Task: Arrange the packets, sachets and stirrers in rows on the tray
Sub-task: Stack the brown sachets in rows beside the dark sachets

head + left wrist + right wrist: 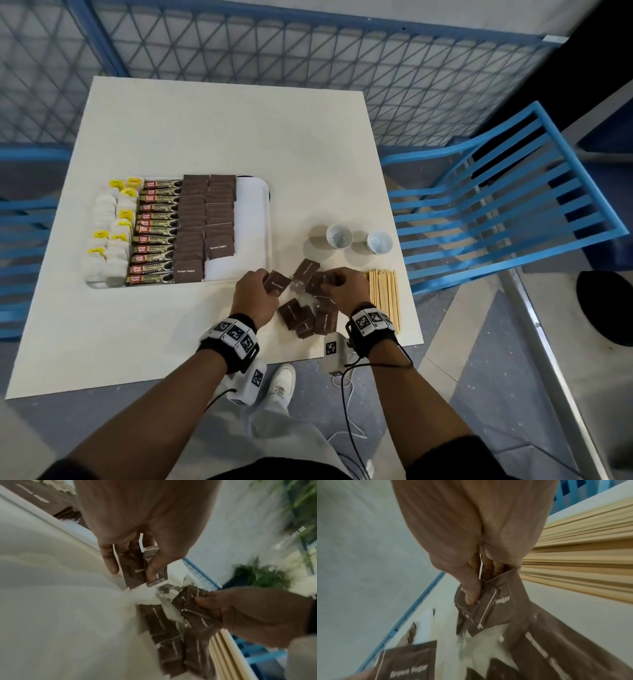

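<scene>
Landmark: the white rectangular plastic tray [255,219] on the cream square table [212,130].

Tray contents, from its left edge rightward: white tea bags with yellow tags [109,233], a column of gold-and-red coffee granule sticks [154,236], two columns of flat brown paper sugar sachets [205,226]. The second sachet column stops short of the tray's near edge; a bare white strip runs along the tray's right side.

Loose brown sugar sachets [308,308] lie in a scattered pile on the table just off the tray's near right corner, their long axes at mixed angles. Beyond that pile, farther right of the tray, the pale wooden stirrers [383,294] lie side by side, long axes running away from the person.

Left hand [255,294]: thumb and fingers pinch a small stack of sachets [137,572], held just outside the tray's near right corner. Right hand [346,287]: thumb clamps several sachets [481,601] against curled fingers, over the pile.

Judgement: the left hand is the nearer to the tray; the open slot lies up and left of its fingers. The held sachets would need turning to match the laid columns' axis.
</scene>
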Tool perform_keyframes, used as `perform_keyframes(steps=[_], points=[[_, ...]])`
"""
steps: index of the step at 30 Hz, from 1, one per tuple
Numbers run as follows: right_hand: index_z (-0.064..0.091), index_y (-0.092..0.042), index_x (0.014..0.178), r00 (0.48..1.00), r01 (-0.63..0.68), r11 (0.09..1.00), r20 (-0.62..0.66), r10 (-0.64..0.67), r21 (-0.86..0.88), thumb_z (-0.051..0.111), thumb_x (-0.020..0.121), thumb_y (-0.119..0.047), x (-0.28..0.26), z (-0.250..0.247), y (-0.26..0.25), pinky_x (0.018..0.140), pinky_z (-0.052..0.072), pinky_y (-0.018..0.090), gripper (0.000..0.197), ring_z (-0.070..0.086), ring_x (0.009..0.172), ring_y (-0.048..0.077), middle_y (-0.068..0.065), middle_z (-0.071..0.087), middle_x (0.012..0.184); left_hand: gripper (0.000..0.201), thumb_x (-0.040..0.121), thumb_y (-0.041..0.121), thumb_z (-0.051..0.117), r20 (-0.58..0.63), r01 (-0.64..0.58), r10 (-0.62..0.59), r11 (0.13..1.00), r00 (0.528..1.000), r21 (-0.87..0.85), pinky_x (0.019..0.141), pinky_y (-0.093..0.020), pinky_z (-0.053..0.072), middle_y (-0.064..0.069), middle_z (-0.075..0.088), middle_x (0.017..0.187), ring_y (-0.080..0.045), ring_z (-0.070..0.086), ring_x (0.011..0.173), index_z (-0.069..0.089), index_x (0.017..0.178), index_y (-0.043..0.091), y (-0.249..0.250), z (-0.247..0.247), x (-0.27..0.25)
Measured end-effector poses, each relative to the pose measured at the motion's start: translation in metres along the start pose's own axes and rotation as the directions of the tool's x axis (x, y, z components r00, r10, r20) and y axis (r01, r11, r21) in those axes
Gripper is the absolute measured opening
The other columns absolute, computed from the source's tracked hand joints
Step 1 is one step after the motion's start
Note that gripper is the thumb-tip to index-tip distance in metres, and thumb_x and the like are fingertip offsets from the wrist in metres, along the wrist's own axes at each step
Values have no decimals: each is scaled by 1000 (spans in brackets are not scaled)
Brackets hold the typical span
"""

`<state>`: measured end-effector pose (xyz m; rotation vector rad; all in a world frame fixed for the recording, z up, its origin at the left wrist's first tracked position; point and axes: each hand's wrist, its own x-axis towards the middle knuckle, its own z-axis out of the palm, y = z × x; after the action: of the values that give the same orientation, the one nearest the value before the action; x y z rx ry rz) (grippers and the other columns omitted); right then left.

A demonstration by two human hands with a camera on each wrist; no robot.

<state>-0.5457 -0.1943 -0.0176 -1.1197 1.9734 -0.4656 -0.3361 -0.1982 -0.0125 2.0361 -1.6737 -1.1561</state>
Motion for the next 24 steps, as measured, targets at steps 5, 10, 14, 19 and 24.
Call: perform_keyframes(steps=[5,10,14,19,24], points=[[74,-13,99,996,31,977,-83,-13,211,78,81,-8,5,-18,-5,82,58,32,19,69,91,19,1,74,93,22,74,19,76,65,192,-181,927,981,-321,85,-40,58,-2,74,90,-24,72,84,66,93,12,5,-15,12],[69,-5,89,995,90,912,-70,-68,400,76,82,-4,4,-27,-26,71,57,27,10,72,86,21,8,75,93,27,84,-1,65,235,297,-186,693,954,-656,83,-49,62,-21,73,110,-32,75,92,64,110,4,17,-22,20],[67,8,94,986,128,855,27,-164,502,73,83,-3,-2,-14,-53,68,56,23,17,71,81,17,14,75,94,41,88,-23,40,377,369,-97,529,921,-764,87,-59,57,-21,68,108,-38,68,91,59,115,2,33,-36,18],[72,-6,90,984,98,874,86,-157,476,77,78,-14,2,28,-82,63,59,43,16,71,77,30,11,74,86,58,78,-20,32,509,448,48,409,860,-795,90,-59,56,-18,71,100,-34,69,91,68,116,6,27,-66,20],[74,-6,93,990,52,852,83,-112,520,85,71,-12,1,68,-117,79,61,42,26,74,87,29,10,77,90,51,85,-10,69,454,388,38,460,890,-798,84,-49,59,-21,69,118,-37,68,109,57,132,6,-5,-90,30]])
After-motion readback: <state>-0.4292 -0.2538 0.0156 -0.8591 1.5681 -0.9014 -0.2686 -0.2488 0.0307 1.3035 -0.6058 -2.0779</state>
